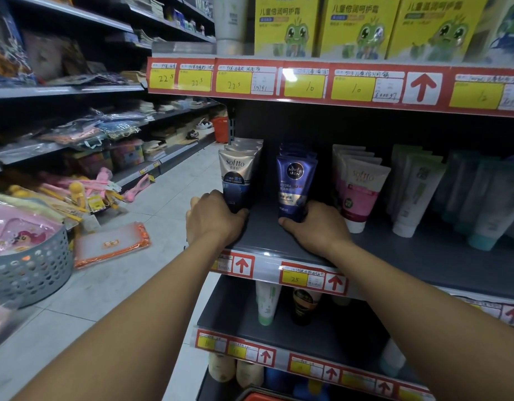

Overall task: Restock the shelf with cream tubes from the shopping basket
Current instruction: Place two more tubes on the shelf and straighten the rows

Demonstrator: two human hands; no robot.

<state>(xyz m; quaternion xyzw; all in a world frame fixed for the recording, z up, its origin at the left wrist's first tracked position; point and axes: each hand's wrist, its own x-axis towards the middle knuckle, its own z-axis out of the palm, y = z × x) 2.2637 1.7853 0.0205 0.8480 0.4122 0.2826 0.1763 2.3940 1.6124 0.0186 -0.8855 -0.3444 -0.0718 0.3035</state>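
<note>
The left hand [214, 218] curls its fingers round the base of the Softto tube [236, 180], standing upright on the shelf [264, 235]. The right hand [316, 227] grips the Nivea tube [295, 186] at its cap, thumb in front, the tube upright just above its fingers.

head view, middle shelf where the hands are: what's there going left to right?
left hand gripping the Softto men tube → Nivea Men tube → right hand at its base → pink Softto tube → white-and-green tubes → teal-capped tubes, blurred.
</note>
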